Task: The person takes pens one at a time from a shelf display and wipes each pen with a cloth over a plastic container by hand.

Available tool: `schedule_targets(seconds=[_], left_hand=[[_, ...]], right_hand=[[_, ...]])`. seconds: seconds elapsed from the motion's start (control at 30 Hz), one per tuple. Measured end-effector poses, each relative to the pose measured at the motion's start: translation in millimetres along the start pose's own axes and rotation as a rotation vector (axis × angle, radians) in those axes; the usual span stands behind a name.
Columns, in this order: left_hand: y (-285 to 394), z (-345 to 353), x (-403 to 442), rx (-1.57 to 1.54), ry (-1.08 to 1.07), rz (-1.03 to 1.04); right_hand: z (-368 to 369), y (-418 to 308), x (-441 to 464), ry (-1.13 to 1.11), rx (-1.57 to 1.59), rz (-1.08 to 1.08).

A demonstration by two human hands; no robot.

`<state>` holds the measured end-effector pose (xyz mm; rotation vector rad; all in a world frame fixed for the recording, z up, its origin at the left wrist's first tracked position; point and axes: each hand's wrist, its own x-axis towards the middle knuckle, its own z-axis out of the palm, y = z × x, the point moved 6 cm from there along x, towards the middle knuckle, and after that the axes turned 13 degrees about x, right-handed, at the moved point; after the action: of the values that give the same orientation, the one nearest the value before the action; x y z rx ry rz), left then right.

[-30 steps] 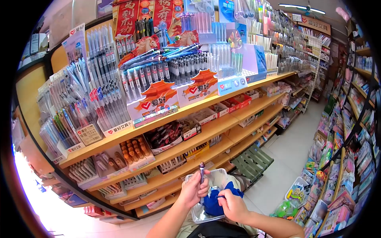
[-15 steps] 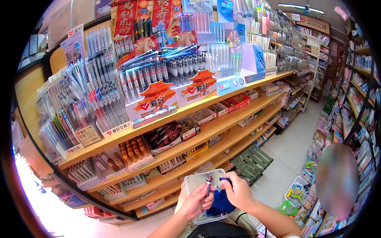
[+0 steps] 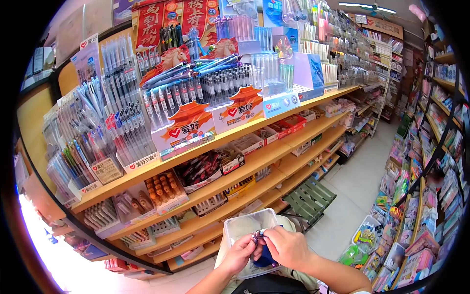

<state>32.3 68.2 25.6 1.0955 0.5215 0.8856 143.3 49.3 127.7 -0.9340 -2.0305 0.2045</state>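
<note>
Tiered wooden shelves point(image 3: 276, 179) stood ahead of the left hand point(image 3: 241, 252) and stretched away to its left and right. Past the right hand point(image 3: 284, 249) sat a low green slatted stool point(image 3: 308, 201), with pale floor tiles point(image 3: 350, 179) running into a narrow aisle. Farther right rose dark-framed shelving point(image 3: 444, 88). High beyond both hands glowed a ceiling tube light point(image 3: 350, 5) beside a fan point(image 3: 375, 8); glaring brightness point(image 3: 54, 245) flooded the floor, far left.

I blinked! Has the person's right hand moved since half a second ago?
Yes: judged against the wooden shelf, the right hand has moved lower and farther away, toward the left hand.
</note>
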Motion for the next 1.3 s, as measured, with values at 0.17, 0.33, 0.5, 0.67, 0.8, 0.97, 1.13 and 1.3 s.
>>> schedule_targets(seconds=[0.17,0.33,0.5,0.67,0.8,0.97,1.13,1.3], left_hand=[[-1,-3,0,0.195,0.04,0.111],[-3,-4,-4,0.362,0.101,0.19],[-4,-4,-6,0.537,0.179,0.181],[-5,-4,-7,0.612,0.218,0.168],[-5,-5,-7,0.622,0.225,0.188],[-1,-2,-7,0.722,0.238,0.22],[7,2,-8,0.932,0.264,0.321],[15,9,-9,1.008,0.276,0.355]], right_hand=[[-4,-11,-4,0.005,-0.012,-0.025],[-2,-13,-12,0.007,-0.037,-0.061],[-4,-17,-15,-0.041,-0.149,-0.111],[-5,-17,-15,-0.058,-0.118,-0.098],[-10,-11,-12,0.051,0.112,-0.071],[-9,-6,-18,0.04,0.13,-0.065],[-8,-6,-23,0.02,0.047,-0.077],[-8,-7,-27,0.025,-0.01,-0.137]])
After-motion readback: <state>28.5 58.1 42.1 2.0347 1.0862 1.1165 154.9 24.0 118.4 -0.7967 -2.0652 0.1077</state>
